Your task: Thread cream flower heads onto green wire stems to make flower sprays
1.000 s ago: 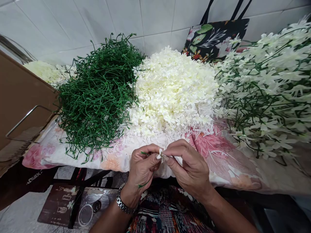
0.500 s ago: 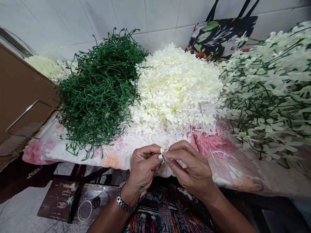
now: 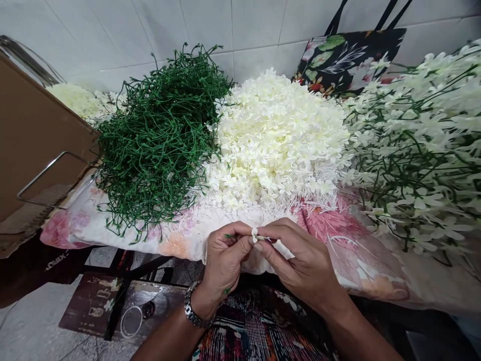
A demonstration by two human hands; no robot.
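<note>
Head view: in front of the heaped cream-white fabric-like blossoms [image 3: 278, 140], my left hand [image 3: 225, 255] and right hand [image 3: 302, 255] pinch one small white fabric-like flower [image 3: 254, 232]; gentle pressure should avoid creasing it.

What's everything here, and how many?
small flower: one, white, lower centre
loose blossoms: many, creamy, centre
green stems: many, green, left
flower sprays: many, white and green, right
pale flowers: many, cream, back left
bag: one, black floral, back
cloth: one, floral, under stems
panel: one, brown, far left
wire loop: one, silver, left
ring: one, whitish, lower left
watch: one, silver, left wrist
left hand: one, bare, lower centre
right hand: one, bare, beside left
</note>
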